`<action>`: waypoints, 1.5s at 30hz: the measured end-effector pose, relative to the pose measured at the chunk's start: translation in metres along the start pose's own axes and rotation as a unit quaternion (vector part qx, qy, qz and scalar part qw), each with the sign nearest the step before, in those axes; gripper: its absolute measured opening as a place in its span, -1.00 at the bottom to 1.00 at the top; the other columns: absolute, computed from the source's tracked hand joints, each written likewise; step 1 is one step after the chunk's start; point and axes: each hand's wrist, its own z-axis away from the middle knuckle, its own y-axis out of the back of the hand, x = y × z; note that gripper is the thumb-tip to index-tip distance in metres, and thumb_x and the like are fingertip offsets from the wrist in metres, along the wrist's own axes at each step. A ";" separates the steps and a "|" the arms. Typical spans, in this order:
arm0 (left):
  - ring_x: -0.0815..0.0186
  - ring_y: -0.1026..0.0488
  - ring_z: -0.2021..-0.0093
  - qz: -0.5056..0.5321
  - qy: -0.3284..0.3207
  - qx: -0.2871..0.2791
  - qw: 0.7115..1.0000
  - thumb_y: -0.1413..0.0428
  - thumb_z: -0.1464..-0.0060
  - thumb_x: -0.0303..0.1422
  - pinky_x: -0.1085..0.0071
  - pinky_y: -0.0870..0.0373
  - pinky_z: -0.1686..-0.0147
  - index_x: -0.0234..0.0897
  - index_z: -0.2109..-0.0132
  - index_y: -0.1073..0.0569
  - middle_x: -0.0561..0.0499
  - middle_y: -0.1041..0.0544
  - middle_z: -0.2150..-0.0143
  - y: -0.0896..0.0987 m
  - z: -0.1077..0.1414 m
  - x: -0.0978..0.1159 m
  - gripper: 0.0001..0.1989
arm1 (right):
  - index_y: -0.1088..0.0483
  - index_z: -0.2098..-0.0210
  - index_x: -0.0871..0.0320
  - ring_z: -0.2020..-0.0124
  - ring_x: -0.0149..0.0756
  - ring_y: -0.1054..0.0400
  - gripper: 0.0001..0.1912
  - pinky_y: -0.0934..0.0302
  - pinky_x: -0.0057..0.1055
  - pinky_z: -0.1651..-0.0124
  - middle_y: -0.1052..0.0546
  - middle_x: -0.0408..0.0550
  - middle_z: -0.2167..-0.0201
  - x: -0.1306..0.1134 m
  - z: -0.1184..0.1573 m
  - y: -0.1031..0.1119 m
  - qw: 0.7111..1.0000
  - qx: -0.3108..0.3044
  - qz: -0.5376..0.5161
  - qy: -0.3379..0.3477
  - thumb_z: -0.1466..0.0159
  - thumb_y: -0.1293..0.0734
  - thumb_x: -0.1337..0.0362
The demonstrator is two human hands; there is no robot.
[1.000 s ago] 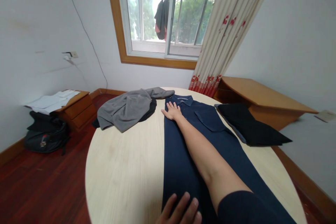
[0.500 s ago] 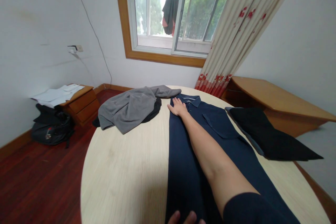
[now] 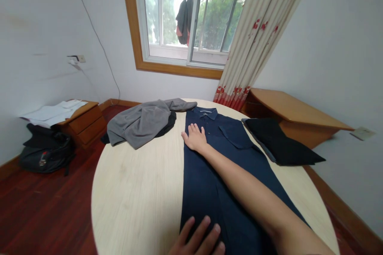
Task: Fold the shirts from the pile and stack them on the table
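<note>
A navy polo shirt (image 3: 197, 183) lies stretched lengthwise on the round pale wooden table (image 3: 134, 183), its collar at the far end. One short sleeve is turned inward over the shirt's right part. My right hand (image 3: 196, 138) rests flat on the shirt's left side below the collar, fingers spread, thumb by the cloth's left edge. At the bottom of the view, my left hand (image 3: 199, 241) is over the lower part of the shirt with its fingers apart; the picture's edge cuts off the rest of it. Neither hand grips anything.
A crumpled grey garment (image 3: 143, 121) with dark cloth beneath lies at the table's far left. Folded black clothing (image 3: 281, 141) sits at the right edge. Beyond are a wooden desk (image 3: 293, 101), a curtain (image 3: 257, 36), a small cabinet (image 3: 86, 117) and a black bag (image 3: 48, 151).
My right hand has slid from beside the collar down the shirt's left side. My left hand has come further into view from below. The camera view has shifted slightly.
</note>
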 end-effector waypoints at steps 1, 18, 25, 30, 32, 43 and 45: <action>0.24 -0.40 -0.24 0.023 -0.006 -0.015 1.000 -0.05 -0.32 -0.22 0.29 -0.33 -0.23 -0.05 -0.15 -0.44 0.09 -0.47 -0.24 0.005 -0.001 -0.002 -0.70 | -0.04 -0.41 0.34 -0.48 -0.04 0.23 -0.27 0.39 0.03 -0.43 0.00 0.20 -0.45 0.000 0.016 -0.001 1.000 0.005 -0.004 0.018 -0.44 0.07 -0.02; 0.20 -0.51 0.16 0.255 0.183 -0.013 0.950 0.12 -0.33 -0.35 0.22 -0.42 0.06 -0.27 0.18 -0.55 -0.08 -0.61 0.22 0.113 -0.070 -0.034 -0.67 | 0.02 -0.44 0.21 -0.48 -0.04 0.24 -0.29 0.35 0.09 -0.46 0.02 0.16 -0.45 -0.026 0.257 0.011 0.962 -0.097 -0.110 0.232 -0.37 -0.19 0.16; 0.20 -0.52 0.05 0.187 0.208 -0.133 0.951 0.09 -0.34 -0.30 0.28 -0.41 -0.03 -0.29 0.10 -0.58 -0.08 -0.62 0.09 0.094 -0.124 -0.083 -0.66 | 0.04 -0.44 0.23 -0.46 0.02 0.14 -0.24 0.15 0.06 -0.44 -0.02 0.23 -0.43 -0.049 0.330 -0.008 0.933 -0.111 -0.118 0.321 -0.37 -0.23 0.06; 0.14 -0.50 -0.05 0.145 0.220 -0.205 0.943 0.09 -0.34 -0.26 0.25 -0.39 -0.09 -0.30 -0.02 -0.55 -0.12 -0.59 -0.05 0.037 -0.139 -0.116 -0.63 | -0.10 -0.39 0.12 -0.39 -0.10 -0.07 -0.37 -0.02 -0.07 -0.39 -0.23 0.10 -0.36 -0.043 0.326 0.015 0.916 -0.083 -0.131 0.371 -0.39 -0.19 0.07; 0.13 -0.42 -0.18 0.126 0.219 -0.208 0.945 0.09 -0.34 -0.24 0.22 -0.33 -0.17 -0.30 -0.10 -0.51 -0.14 -0.50 -0.19 0.012 -0.138 -0.128 -0.61 | -0.16 -0.36 0.11 -0.35 -0.12 -0.14 -0.41 -0.01 -0.08 -0.38 -0.29 0.09 -0.33 -0.022 0.292 0.040 0.933 -0.017 -0.159 0.322 -0.39 -0.19 0.06; 0.08 -0.02 -0.45 0.073 0.273 -0.198 0.939 0.17 -0.35 -0.05 -0.05 0.00 -0.36 -0.21 -0.32 -0.30 -0.07 -0.15 -0.44 -0.047 -0.123 -0.181 -0.44 | -0.38 -0.15 0.36 -0.14 0.04 -0.37 -0.50 -0.25 -0.19 -0.14 -0.45 0.35 -0.12 0.199 0.088 0.074 0.963 0.102 0.005 -0.248 -0.35 -0.20 0.15; 0.07 0.03 -0.46 0.086 0.281 -0.214 0.931 0.19 -0.35 -0.01 -0.07 0.02 -0.36 -0.22 -0.36 -0.24 -0.07 -0.11 -0.46 -0.051 -0.120 -0.185 -0.40 | -0.41 -0.11 0.36 -0.10 0.07 -0.41 -0.50 -0.30 -0.19 -0.07 -0.48 0.36 -0.07 0.211 0.079 0.074 0.958 0.058 0.025 -0.278 -0.33 -0.23 0.12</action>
